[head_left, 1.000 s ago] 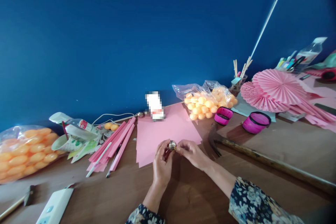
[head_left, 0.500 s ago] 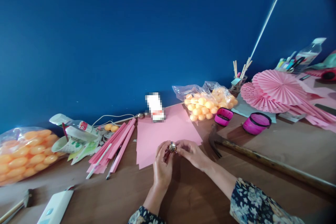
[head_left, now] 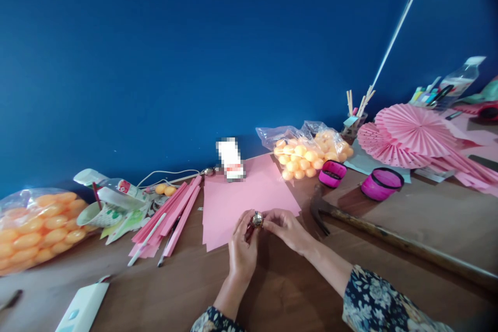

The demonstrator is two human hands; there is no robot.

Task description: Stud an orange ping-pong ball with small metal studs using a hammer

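Between my two hands is a small shiny metal ball (head_left: 257, 219), held up over the near edge of the pink paper sheets (head_left: 249, 192). My left hand (head_left: 244, 249) grips it from the left with thumb and fingers. On the other side, my right hand (head_left: 290, 232) pinches at the ball's right edge with thumb and forefinger, its fingertips partly hidden. Fine detail on the ball is too small to make out.
A long-handled hammer (head_left: 389, 236) lies to the right, below two magenta pouches (head_left: 382, 184). Bags of orange balls (head_left: 42, 231) sit left and at the back. Folded pink strips (head_left: 182, 212), a white box (head_left: 83, 307) and pink paper fans (head_left: 416, 132) lie around.
Both hands and the metal ball have shifted very slightly right in view, still together. At the far left, the small hammer has moved left, mostly out of view.
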